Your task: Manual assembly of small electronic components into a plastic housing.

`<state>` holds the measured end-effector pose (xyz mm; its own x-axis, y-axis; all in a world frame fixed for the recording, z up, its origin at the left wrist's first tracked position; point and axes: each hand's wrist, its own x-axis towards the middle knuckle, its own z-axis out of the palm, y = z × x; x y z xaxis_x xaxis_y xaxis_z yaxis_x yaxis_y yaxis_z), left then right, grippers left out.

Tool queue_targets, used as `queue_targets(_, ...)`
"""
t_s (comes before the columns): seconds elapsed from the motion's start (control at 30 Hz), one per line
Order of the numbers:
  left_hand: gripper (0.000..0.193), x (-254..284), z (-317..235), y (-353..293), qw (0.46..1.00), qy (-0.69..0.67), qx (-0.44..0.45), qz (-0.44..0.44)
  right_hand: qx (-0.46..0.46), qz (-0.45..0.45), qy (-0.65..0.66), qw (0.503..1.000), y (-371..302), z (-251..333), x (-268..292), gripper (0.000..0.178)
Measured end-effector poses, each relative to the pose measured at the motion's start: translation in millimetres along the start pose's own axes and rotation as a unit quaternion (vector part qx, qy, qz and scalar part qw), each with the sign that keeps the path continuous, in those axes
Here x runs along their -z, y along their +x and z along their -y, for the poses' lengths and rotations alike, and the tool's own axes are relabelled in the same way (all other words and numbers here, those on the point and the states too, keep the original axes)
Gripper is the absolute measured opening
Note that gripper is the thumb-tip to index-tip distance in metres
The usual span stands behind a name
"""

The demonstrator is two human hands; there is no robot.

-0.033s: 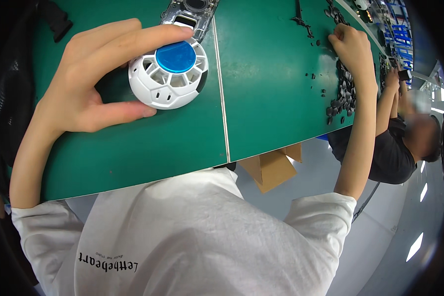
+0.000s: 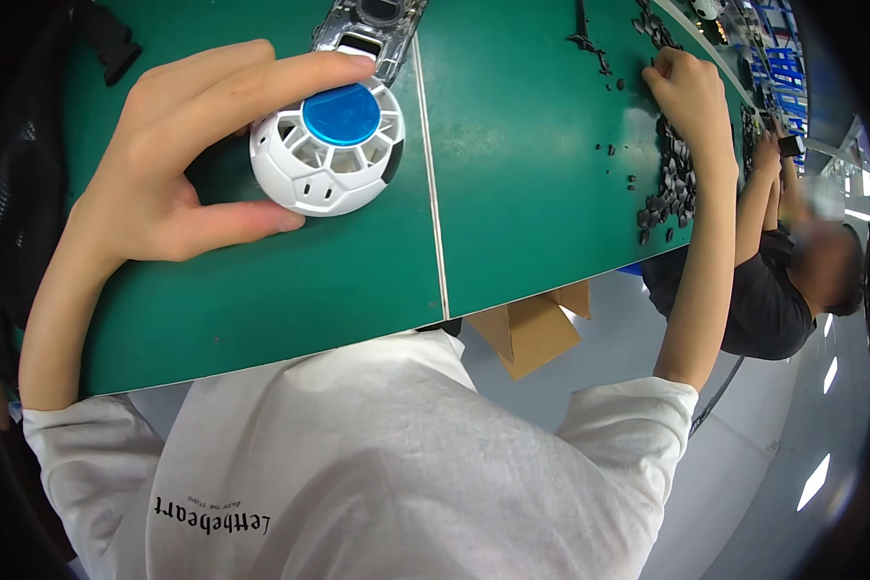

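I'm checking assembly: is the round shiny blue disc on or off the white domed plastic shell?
On: the blue disc sits atop the white shell, ringed by openings. Whether it's fastened, I cannot tell.

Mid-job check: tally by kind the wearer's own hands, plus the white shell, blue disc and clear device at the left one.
Hands, left hand and right hand: 2
White shell: 1
Blue disc: 1
Clear device: 1
Total: 5
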<state>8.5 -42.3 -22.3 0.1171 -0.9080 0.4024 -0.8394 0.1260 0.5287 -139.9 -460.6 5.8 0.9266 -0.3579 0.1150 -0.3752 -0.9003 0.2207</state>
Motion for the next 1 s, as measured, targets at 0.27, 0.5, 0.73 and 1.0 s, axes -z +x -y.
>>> queue_targets(0.27,0.076,2,-1,-2,1.0,0.0,0.021,0.015,0.035,-0.12,0.36,0.925,-28,39,22,0.012)
queue_targets(0.5,0.073,16,-8,25,0.998,-0.034,0.027,0.036,0.398,-0.318,0.281,0.813,-81,111,59,0.008)
queue_targets(0.73,0.056,3,-54,84,0.999,0.035,-0.016,-0.032,0.367,-0.303,0.439,0.762,-91,125,74,0.01)
queue_targets(1.0,0.042,3,-61,87,0.989,0.081,-0.079,-0.1,0.329,-0.344,0.498,0.725,-78,144,81,0.015)
